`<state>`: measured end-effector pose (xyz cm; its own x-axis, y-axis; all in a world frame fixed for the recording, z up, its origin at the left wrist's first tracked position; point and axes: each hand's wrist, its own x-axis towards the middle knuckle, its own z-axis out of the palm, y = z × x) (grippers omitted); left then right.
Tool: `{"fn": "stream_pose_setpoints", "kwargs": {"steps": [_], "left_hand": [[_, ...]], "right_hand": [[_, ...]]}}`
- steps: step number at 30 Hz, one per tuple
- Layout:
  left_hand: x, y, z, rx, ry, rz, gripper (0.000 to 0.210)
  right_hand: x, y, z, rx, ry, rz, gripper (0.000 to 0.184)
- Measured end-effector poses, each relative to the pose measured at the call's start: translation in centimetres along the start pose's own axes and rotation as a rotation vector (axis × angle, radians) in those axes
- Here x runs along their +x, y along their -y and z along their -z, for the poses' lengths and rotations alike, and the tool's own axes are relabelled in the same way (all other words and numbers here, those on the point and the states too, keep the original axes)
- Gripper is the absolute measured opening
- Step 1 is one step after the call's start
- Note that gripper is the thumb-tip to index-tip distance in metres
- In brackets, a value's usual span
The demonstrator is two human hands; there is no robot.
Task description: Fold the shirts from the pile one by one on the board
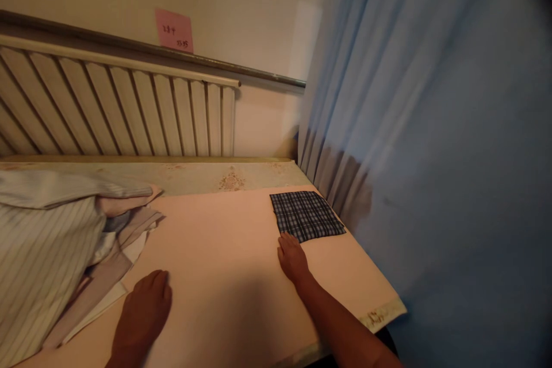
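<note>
A dark blue-and-black plaid cloth piece (307,215) lies flat at the right of the table, near its edge. My right hand (292,256) is at the cloth's near left corner, fingers closed on it. To the left, my left hand (145,305) is curled in a loose fist above the pale pink table covering (215,247); nothing shows in it, though its underside is hidden. Beyond that hand lies a heap of striped and pale fabric (47,241), apart from its fingers.
A long blue curtain (414,144) hangs along the table's right side. Behind the table are a ribbed radiator (125,103) and a pipe (259,72) along the wall. A pink note (175,30) with handwriting is stuck above the pipe.
</note>
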<state>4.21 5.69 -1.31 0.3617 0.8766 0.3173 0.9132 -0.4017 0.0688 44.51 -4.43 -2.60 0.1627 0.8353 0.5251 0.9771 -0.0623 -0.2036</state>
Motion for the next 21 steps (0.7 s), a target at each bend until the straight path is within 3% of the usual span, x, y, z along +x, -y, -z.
{"fn": "stream_pose_setpoints", "kwargs": {"steps": [5,12,21], "left_hand": [[-0.1,0.0,0.0,0.013,-0.024,-0.023,0.037],[-0.2,-0.1,0.3,-0.007,-0.015,-0.012,0.035],[-0.3,-0.4,1.0,-0.050,-0.012,-0.002,0.035]], "right_hand": [[-0.5,1.1,0.7,0.036,0.022,-0.003,0.035],[-1.4,3.7,3.2,0.104,-0.005,0.101,0.046],[0.2,-0.6,2.2,-0.046,-0.029,0.013,0.050]]}}
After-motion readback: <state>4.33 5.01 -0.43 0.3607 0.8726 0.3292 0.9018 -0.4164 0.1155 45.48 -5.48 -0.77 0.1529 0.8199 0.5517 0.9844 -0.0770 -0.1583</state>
